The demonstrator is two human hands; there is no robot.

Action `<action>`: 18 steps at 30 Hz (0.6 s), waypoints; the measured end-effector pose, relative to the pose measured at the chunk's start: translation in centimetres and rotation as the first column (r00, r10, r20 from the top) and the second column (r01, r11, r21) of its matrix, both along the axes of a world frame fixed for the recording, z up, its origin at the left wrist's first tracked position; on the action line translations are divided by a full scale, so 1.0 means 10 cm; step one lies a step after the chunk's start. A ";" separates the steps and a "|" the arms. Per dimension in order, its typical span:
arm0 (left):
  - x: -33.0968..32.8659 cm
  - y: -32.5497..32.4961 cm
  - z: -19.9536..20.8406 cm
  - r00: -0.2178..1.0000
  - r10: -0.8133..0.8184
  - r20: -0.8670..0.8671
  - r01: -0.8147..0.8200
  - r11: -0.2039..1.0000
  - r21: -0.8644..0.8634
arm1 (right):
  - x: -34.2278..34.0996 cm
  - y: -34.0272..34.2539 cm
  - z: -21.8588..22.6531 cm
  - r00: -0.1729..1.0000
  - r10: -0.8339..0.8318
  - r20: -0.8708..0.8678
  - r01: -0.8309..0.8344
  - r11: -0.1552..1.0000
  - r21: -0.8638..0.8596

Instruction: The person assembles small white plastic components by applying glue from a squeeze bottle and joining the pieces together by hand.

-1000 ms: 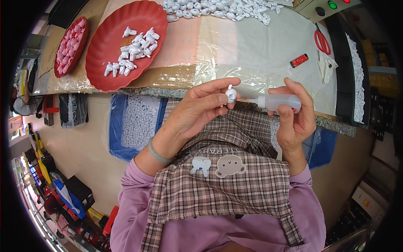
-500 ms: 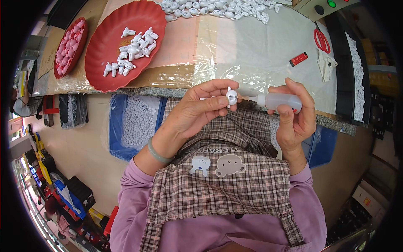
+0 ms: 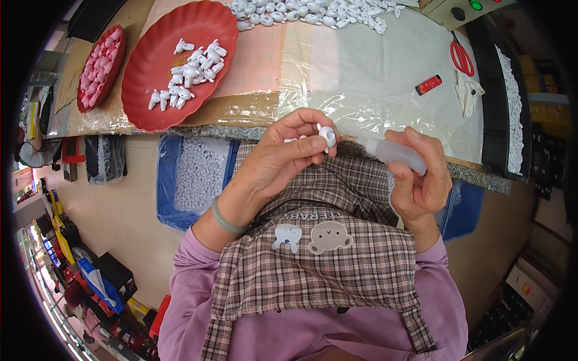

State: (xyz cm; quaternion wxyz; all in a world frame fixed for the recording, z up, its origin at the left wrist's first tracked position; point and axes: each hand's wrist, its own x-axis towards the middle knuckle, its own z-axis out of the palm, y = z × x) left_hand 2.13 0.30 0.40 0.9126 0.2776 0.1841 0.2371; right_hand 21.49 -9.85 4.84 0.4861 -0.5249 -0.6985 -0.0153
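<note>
Between thumb and fingertips, my left hand [image 3: 289,141] pinches a small white plastic figure part [image 3: 327,136] with a round hollow in its side. More white bits show in the palm behind the thumb, partly hidden by the fingers. A translucent squeeze bottle [image 3: 402,156] with a white cap and thin nozzle lies in the grip of my right hand [image 3: 424,180]. Its tip points left at the white part, a short way off it. Beyond on the table, a scalloped red tray [image 3: 144,72] carries several white animal-shaped figures [image 3: 192,69].
Many white parts [image 3: 289,13] are heaped at the table's far edge. A smaller red dish [image 3: 84,105] of pink pieces stands far left. On the right lie a red lighter [image 3: 428,85], red-handled scissors [image 3: 462,59] and a crumpled cloth [image 3: 468,93]. Below the table is a blue bin [image 3: 167,180] of white pieces.
The bottle has drawn back from the white part, and its base has tipped down toward me. My left hand has turned the part slightly.
</note>
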 end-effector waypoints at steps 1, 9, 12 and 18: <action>0.00 0.00 0.00 1.000 0.001 0.000 -0.001 1.000 -0.001 | -0.01 -0.01 0.01 1.000 -0.005 0.019 0.006 1.000 -0.003; 0.00 0.01 -0.02 0.998 0.058 -0.014 -0.057 0.998 0.014 | -0.02 0.00 0.03 0.997 0.006 0.071 -0.007 1.000 0.009; 0.00 0.01 -0.03 0.998 0.063 -0.016 -0.063 0.998 0.006 | -0.03 0.00 0.02 0.999 0.012 0.040 -0.011 1.000 -0.022; -0.02 0.01 -0.03 0.997 0.063 -0.049 -0.063 0.998 -0.010 | -0.03 -0.04 -0.03 0.995 -0.004 -0.102 -0.007 0.995 -0.104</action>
